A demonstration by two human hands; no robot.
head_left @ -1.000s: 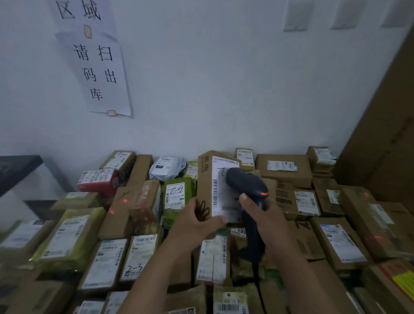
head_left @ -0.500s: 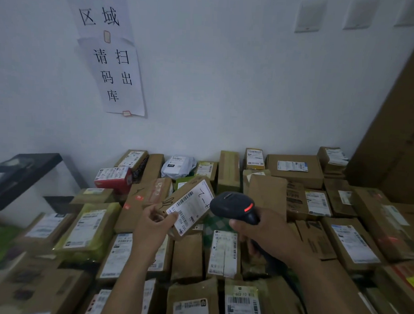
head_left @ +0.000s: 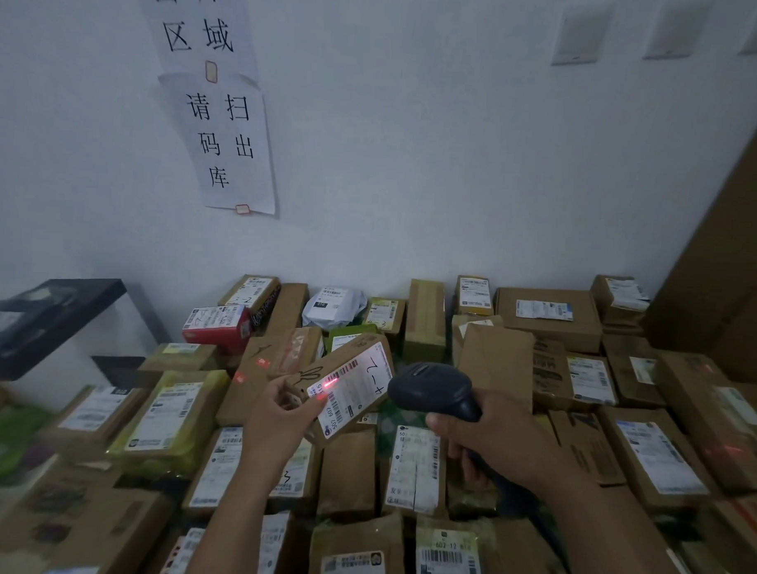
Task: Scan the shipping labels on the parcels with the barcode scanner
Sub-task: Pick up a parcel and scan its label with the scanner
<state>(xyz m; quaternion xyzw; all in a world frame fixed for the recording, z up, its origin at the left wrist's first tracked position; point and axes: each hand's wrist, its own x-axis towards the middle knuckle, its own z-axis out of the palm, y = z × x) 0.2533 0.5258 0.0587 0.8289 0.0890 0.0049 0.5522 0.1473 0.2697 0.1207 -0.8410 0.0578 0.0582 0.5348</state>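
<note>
My left hand grips a small brown cardboard parcel, tilted above the pile, its white shipping label facing up and right. A handwritten mark and barcodes show on the label. A red scan line glows across the label's left barcode and my fingertips. My right hand holds a dark barcode scanner by its handle, its head just right of the parcel and pointed at the label. The scanner's lower handle is hidden by my hand.
Many labelled cardboard parcels cover the surface from near edge to wall, with a red box and a white poly bag at the back. A dark shelf stands left, a tall cardboard sheet right. Paper signs hang on the wall.
The parcel has been tipped from upright to slanted and moved left. The scanner came off the label to its right, and a red scan line now lies on the barcode.
</note>
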